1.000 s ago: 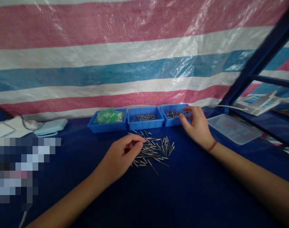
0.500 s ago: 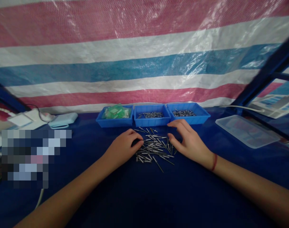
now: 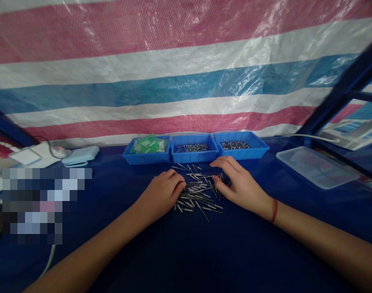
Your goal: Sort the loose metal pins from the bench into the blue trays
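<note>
A loose pile of pop rivets (image 3: 198,193) lies on the dark blue tabletop, thin shanks pointing every way. At its left edge rests my left hand (image 3: 161,191), fingers curled and the thumb against them; whatever is between them is hidden. My right hand (image 3: 242,185) hovers over the pile's right side, thumb and index finger apart, with no rivet visible in it. Behind the pile are three blue bins in a row. The left bin (image 3: 146,159) has green and clear plastic packets, while the middle bin (image 3: 194,157) and right bin (image 3: 247,154) contain small metal rivets.
A clear plastic lid (image 3: 317,167) lies to the right, by the blue metal frame (image 3: 341,91). At the left are a light blue case (image 3: 81,155), a white device with a cable, and a pixelated area. Striped plastic sheeting (image 3: 173,89) hangs behind.
My right hand has come from the right bin toward me and left, down to the pile. My left hand has stayed at the pile's left edge, its fingers curling in more. The view shifted slightly.
</note>
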Motion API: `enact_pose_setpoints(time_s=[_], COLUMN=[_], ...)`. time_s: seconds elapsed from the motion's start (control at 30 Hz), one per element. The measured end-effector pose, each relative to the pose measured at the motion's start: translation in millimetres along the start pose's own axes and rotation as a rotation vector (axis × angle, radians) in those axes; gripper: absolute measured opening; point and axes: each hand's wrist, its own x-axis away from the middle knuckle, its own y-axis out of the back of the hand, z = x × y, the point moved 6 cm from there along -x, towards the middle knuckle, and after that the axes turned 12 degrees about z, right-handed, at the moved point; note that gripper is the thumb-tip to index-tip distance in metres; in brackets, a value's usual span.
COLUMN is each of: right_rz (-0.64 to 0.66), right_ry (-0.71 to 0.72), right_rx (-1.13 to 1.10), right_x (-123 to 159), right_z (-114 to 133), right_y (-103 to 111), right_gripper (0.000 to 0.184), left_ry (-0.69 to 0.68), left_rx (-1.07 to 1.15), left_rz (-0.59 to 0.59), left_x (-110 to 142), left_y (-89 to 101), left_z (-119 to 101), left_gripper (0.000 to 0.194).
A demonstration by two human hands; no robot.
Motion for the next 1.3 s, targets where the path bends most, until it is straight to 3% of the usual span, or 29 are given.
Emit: enact_pose_setpoints(time_s=[0.23,0.47,0.73,1.03,1.3], right_rz=[0.005,-0.006,0.081,0.063,0.028], right_ry=[0.022,0.052,0.278,0.250,0.272], right_rx=[-0.012,-0.040,0.008,-0.173,-0.146], right_x=[0,1,4,4,6], right_z=[1,4,32,43,41], right_y=[-1,1,-4,-2,-1], right_gripper=[0.025,0.023,0.021,0.009,0.008], left_ry=[-0.127,-0.147,-0.040,0.012,-0.067], left_rx=[-0.036,-0.047,0.413,0.824,0.596], left_rz=[-0.002,-0.045,-0.168,-0.117,-0.104], left_x=[3,3,11,8,11], left_y=[0.2,1.6,11.1,-4.2,1.6], left_z=[-17,-26,-29,-26,-36], left_gripper=[0.023,0.018,0.007,0.010,0.011])
